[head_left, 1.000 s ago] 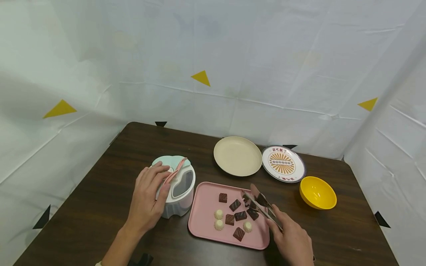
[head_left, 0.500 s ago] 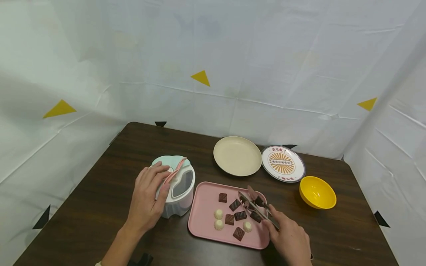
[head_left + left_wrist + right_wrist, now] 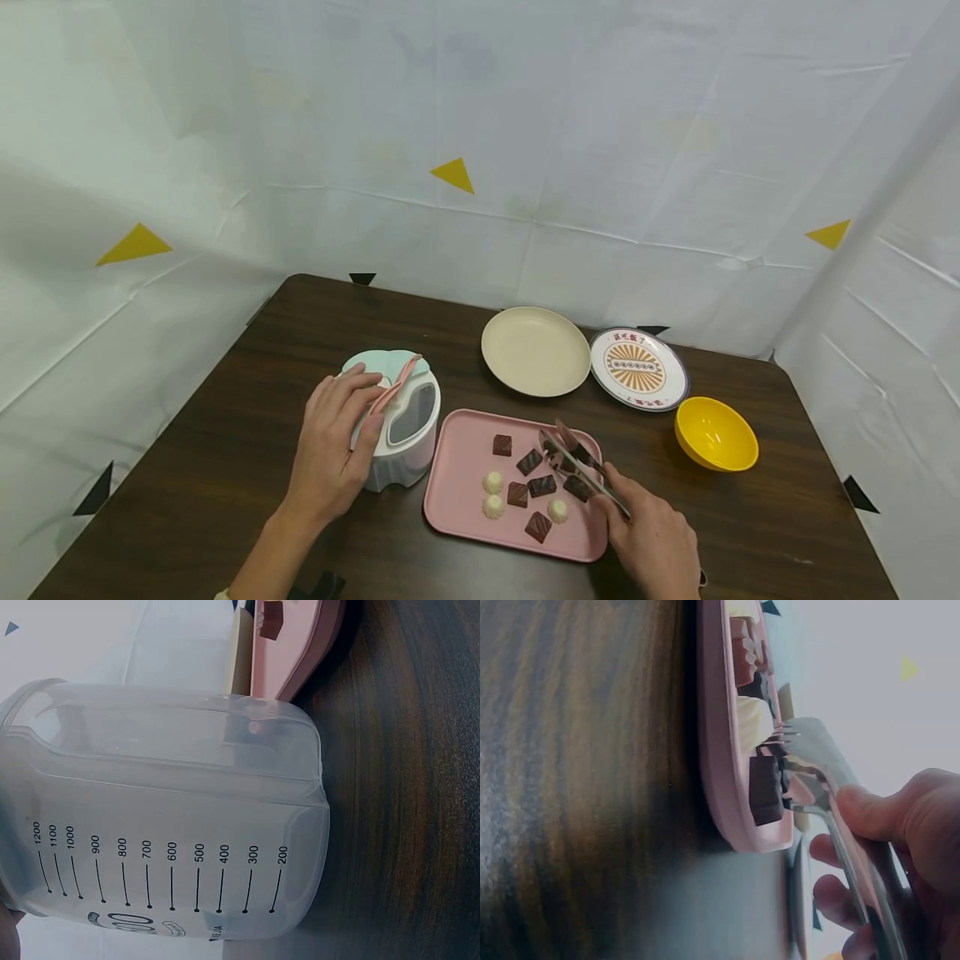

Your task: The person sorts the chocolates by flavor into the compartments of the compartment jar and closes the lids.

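Tongs (image 3: pixel 587 475) in my right hand (image 3: pixel 654 533) have shifted slightly toward nine o'clock; those fingers stay clamped round them. Their tips reach toward one o'clock on the pink tray (image 3: pixel 461 475), a dark chocolate (image 3: pixel 577 489) close by; whether they grip one, I cannot tell. My left hand (image 3: pixel 336 454) pinches the container's (image 3: pixel 401 469) pink flap (image 3: pixel 397 385), the container at the tray's ten o'clock.

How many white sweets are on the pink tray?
3. The back white sweet and front white sweet sit close together, left of the middle of the pink tray; the right white sweet is nearer the metal tongs, which may hide more.
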{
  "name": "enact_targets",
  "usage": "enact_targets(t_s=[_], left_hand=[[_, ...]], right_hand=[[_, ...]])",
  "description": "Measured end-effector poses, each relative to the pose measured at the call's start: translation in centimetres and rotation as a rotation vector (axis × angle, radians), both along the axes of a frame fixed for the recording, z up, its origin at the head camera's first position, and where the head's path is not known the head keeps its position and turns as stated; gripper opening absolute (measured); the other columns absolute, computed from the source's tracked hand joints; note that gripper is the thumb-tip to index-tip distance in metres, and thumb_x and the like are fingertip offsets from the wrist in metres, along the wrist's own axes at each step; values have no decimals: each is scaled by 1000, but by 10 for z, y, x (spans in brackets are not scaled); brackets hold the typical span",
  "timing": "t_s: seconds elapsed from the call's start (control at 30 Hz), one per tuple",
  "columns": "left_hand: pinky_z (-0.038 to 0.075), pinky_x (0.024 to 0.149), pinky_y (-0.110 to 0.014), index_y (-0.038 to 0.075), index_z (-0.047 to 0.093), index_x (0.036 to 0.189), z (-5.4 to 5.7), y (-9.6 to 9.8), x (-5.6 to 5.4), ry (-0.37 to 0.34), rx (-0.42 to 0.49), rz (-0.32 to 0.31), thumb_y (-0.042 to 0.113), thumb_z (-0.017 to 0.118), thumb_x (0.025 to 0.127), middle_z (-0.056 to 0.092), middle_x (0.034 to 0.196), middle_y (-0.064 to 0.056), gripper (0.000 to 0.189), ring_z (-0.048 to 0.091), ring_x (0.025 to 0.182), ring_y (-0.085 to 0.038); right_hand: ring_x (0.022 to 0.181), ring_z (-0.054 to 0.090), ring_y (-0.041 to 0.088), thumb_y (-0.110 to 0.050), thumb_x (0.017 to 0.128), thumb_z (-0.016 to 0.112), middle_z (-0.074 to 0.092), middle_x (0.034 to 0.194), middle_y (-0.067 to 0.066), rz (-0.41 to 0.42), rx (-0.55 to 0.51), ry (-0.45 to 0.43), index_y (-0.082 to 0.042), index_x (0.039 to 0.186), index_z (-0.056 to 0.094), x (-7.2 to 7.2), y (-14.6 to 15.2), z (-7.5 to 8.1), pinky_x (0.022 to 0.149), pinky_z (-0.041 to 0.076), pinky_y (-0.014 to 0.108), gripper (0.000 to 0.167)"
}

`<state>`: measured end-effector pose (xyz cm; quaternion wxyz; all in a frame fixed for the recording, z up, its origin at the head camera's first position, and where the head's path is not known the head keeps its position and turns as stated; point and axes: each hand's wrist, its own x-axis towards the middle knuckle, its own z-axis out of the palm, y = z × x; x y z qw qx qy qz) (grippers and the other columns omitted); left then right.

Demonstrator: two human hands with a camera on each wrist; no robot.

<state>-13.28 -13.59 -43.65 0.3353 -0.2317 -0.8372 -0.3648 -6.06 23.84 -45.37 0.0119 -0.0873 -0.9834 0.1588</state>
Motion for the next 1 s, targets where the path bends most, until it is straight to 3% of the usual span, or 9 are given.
enact_targets(t_s=[0.2, 0.33, 0.57, 0.73, 0.83, 1.0], left_hand=[[20, 110, -59, 7, 68, 112, -1, 0, 0, -7, -15, 4, 27, 47, 97, 62, 125, -8, 33, 47, 131, -30], [21, 109, -60, 7, 68, 112, -1, 0, 0, -11, -21, 7, 26, 48, 96, 61, 126, -8, 32, 47, 131, -30], [21, 109, -60, 6, 68, 112, -1, 0, 0, 0, -20, 4, 26, 48, 96, 62, 125, -8, 33, 47, 130, -31], [21, 110, -59, 6, 68, 112, -1, -1, 0, 3, -15, 1, 27, 47, 97, 61, 125, -8, 33, 47, 130, -31], [21, 109, -59, 6, 68, 112, -1, -1, 0, 7, -11, -2, 26, 46, 97, 61, 125, -8, 33, 48, 130, -31], [20, 110, -59, 6, 68, 113, -1, 0, 0, 10, -10, -6, 26, 47, 97, 61, 125, -8, 33, 47, 130, -31]], right_hand=[[84, 69, 36, -33, 89, 72, 67, 123, 11, 21, -9, 105, -19, 137, 60, 3, -1, 2, 67, 52, 54, 52], [83, 69, 36, -32, 89, 72, 68, 122, 8, 49, -14, 189, -21, 136, 61, 4, -4, 8, 66, 52, 54, 50], [66, 66, 21, -25, 84, 78, 72, 111, 1, 119, -48, 338, -23, 131, 65, 7, -23, 28, 57, 51, 45, 49], [74, 71, 19, -22, 82, 80, 71, 114, -2, 201, -85, 461, -22, 130, 66, 5, -41, 43, 59, 54, 44, 50], [79, 72, 13, -21, 81, 81, 70, 115, -6, 267, -124, 550, -23, 130, 66, 3, -52, 49, 56, 53, 35, 51], [65, 61, -1, -18, 82, 79, 70, 115, -9, 400, -215, 648, -23, 133, 64, -3, -70, 57, 48, 43, 21, 53]])
